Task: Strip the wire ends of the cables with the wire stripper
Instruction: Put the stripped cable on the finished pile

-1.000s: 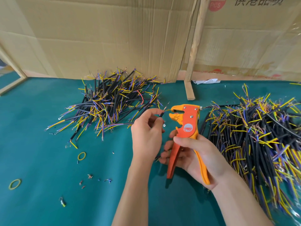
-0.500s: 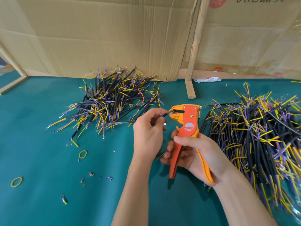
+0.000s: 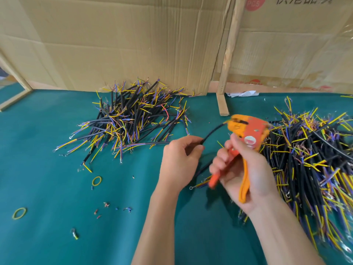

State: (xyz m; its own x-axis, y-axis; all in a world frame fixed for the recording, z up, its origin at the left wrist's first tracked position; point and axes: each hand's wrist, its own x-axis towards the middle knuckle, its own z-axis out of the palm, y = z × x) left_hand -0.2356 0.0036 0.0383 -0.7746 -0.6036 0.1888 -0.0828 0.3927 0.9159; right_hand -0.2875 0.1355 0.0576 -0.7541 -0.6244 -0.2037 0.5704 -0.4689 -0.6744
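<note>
Teal table (image 3: 47, 188), cardboard wall (image 3: 133, 44) along far edge. Left hand (image 3: 179, 159) pinching black cable (image 3: 212, 131) between thumb and fingers, cable arcing up to head of wire stripper (image 3: 248, 131), its tip at the jaws. Right hand (image 3: 242, 175) curled tight round orange handles, tool motion-blurred. Cable's other end, with ring terminal, trailing below the hands. Cable pile (image 3: 129, 119) toward far edge, left of hands; larger pile (image 3: 309, 159) along right edge. Yellow rubber bands (image 3: 96, 181), insulation scraps (image 3: 106, 204) toward near-left corner.

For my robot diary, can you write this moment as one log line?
left hand: holds cable | right hand: grips stripper | cable end at stripper head
</note>
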